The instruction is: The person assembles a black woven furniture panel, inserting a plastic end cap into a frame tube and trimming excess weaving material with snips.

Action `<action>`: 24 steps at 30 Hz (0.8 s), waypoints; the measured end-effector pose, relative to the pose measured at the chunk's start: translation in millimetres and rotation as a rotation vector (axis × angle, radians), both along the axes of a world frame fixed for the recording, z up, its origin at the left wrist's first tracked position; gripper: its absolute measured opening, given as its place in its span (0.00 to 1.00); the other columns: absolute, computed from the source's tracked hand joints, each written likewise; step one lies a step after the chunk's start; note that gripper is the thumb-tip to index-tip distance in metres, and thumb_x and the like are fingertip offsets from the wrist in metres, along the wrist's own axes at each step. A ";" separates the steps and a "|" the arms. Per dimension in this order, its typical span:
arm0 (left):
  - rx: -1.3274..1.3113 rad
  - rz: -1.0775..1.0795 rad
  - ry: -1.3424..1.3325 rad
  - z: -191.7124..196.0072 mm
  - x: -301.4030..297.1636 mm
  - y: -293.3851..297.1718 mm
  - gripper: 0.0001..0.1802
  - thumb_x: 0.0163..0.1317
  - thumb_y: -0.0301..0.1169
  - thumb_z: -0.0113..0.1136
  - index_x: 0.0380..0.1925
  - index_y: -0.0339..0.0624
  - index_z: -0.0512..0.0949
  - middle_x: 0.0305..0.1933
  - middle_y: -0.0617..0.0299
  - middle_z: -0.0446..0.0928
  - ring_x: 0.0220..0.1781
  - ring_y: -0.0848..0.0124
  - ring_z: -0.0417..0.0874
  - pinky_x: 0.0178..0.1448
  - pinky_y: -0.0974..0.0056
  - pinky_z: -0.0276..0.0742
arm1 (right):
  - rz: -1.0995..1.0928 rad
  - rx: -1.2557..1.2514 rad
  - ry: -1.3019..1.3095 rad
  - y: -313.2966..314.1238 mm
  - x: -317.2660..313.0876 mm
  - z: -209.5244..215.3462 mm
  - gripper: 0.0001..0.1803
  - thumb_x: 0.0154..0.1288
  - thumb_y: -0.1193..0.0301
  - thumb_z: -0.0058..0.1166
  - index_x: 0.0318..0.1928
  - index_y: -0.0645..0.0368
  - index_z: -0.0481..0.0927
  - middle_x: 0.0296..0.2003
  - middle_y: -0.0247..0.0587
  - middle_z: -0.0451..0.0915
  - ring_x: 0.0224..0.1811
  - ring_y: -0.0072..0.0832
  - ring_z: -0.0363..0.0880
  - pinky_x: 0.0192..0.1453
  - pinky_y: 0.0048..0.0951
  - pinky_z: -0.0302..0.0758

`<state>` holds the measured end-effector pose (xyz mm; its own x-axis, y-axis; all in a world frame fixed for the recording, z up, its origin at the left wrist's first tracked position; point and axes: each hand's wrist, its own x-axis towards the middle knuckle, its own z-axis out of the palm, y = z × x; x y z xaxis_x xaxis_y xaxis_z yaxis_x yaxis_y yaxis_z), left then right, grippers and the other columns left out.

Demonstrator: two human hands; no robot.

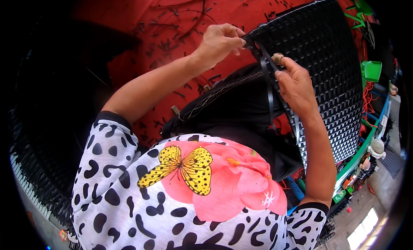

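A large panel woven from flat black strips (318, 56) stands tilted in front of me and to the right. At its near upper-left corner my left hand (220, 43) is closed, thumb and fingers pinching the edge. My right hand (297, 84) pinches a flat black plastic strip (267, 56) that runs to the same corner. A tan wrap (277, 59) covers a fingertip of this hand. Another loose length of black strip (270, 95) hangs from the corner toward my lap. What lies right under the left fingertips is hidden.
Black strip offcuts are scattered over the red floor covering (172, 65). Dark woven pieces stand in shadow on the left. Beyond the panel, at right, are a green dustpan (371, 71), orange cord (368, 101) and a green-edged bench (359, 157) with small items.
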<state>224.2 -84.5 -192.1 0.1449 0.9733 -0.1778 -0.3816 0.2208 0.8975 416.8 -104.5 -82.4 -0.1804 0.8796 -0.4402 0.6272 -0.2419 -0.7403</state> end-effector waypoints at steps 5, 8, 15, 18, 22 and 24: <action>0.100 0.022 -0.078 -8.5 0.0 0.5 0.08 0.52 0.19 0.57 0.17 0.34 0.73 0.42 0.53 0.73 0.29 0.74 0.77 0.36 0.70 0.76 | -0.143 -0.279 0.310 7.6 -10.4 6.2 0.17 0.60 0.77 0.40 0.50 0.68 0.70 0.14 0.23 0.61 0.12 0.09 0.56 0.14 0.14 0.53; 0.130 0.057 -0.072 -10.6 2.8 -2.6 0.10 0.52 0.19 0.58 0.15 0.34 0.72 0.43 0.54 0.72 0.29 0.74 0.77 0.36 0.69 0.77 | -0.214 -0.333 0.350 5.7 -13.9 8.8 0.16 0.62 0.77 0.39 0.51 0.67 0.69 0.13 0.21 0.58 0.10 0.08 0.53 0.12 0.11 0.50; 0.161 0.075 -0.120 -8.3 5.7 -4.5 0.08 0.53 0.19 0.57 0.17 0.33 0.73 0.43 0.55 0.71 0.31 0.74 0.78 0.38 0.69 0.79 | -0.225 -0.319 0.394 4.3 -18.7 9.5 0.19 0.59 0.79 0.39 0.51 0.73 0.68 0.14 0.25 0.60 0.10 0.11 0.54 0.11 0.15 0.51; 0.172 0.076 -0.096 -9.0 6.8 -3.6 0.08 0.53 0.18 0.57 0.17 0.33 0.73 0.44 0.55 0.71 0.31 0.74 0.78 0.38 0.69 0.80 | -0.255 -0.309 0.401 1.5 -17.8 11.6 0.17 0.58 0.80 0.38 0.48 0.72 0.69 0.14 0.25 0.60 0.09 0.12 0.54 0.11 0.16 0.51; 0.187 0.075 -0.100 -11.3 9.0 -3.3 0.07 0.53 0.17 0.57 0.18 0.32 0.73 0.43 0.54 0.71 0.31 0.75 0.78 0.38 0.69 0.81 | -0.290 -0.366 0.451 1.9 -15.0 15.2 0.15 0.58 0.80 0.38 0.46 0.70 0.70 0.14 0.26 0.60 0.10 0.12 0.55 0.11 0.16 0.51; 0.213 0.096 -0.010 -11.4 10.0 -3.3 0.07 0.52 0.17 0.57 0.18 0.32 0.73 0.42 0.54 0.71 0.31 0.75 0.78 0.38 0.69 0.81 | -0.303 -0.404 0.511 5.0 -15.4 16.2 0.15 0.58 0.79 0.38 0.45 0.70 0.71 0.14 0.26 0.60 0.10 0.12 0.57 0.11 0.16 0.52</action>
<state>234.2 -87.8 -203.4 0.0505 0.9981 0.0345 -0.4011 -0.0113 0.9160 401.4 -99.5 -66.1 -0.2246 0.7096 -0.6679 0.0885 -0.6677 -0.7392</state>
